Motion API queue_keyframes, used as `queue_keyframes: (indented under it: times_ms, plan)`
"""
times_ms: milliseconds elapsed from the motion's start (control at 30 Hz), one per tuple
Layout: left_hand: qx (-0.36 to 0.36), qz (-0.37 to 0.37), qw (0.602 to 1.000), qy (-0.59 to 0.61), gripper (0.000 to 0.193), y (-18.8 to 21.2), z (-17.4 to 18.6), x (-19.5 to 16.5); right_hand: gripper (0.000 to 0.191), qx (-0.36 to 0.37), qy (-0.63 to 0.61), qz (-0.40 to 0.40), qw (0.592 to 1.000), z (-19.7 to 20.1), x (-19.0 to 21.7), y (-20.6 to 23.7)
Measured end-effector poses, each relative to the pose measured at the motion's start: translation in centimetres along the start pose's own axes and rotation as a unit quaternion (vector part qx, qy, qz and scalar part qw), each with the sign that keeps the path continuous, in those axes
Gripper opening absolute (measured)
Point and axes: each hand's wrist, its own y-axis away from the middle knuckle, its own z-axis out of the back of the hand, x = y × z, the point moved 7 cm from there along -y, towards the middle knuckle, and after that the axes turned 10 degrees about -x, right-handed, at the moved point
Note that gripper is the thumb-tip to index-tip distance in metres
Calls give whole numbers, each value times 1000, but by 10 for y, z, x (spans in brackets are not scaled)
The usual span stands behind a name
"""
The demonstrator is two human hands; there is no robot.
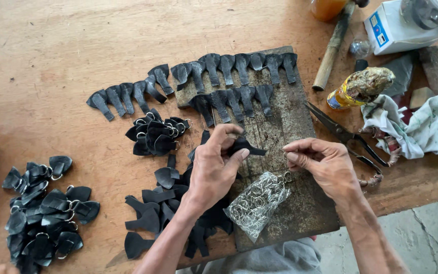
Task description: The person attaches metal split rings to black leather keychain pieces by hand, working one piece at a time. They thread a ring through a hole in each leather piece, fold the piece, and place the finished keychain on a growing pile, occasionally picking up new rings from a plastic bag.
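Note:
My left hand (215,170) pinches a black leather tab (246,147) by its wide end, its narrow tail pointing right. My right hand (321,165) is closed on a small metal ring (286,155) just right of that tail. Both hover over a dark worn board (290,127). Below my hands lies a clear bag of metal rings (257,203). Loose black tabs (158,210) are heaped under my left wrist.
Two rows of black tabs (239,66) lie spread along the board's top and the table. Ringed tabs sit in piles at centre (155,134) and far left (44,210). Scissors (345,137), a glue bottle (358,89), a rag (416,127), a wooden handle (333,45) and a white box (404,25) lie right.

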Motion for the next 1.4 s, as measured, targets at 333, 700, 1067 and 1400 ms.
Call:
queue_keyframes:
  times_ms: [333, 700, 1067, 1400]
  plan:
    - [-24, -20, 997, 76, 15, 11, 3, 11, 25, 30, -83, 14, 996, -39, 19, -2]
    - [-41, -15, 988, 146, 17, 11, 6, 10, 29, 46, -81, 10, 996, -48, 17, -9]
    - [-55, -76, 992, 85, 20, 13, 8, 5, 28, 75, -72, 92, 990, -52, 31, -4]
    - [-50, -64, 993, 86, 18, 13, 9, 6, 32, 52, -53, 52, 996, -49, 24, -6]
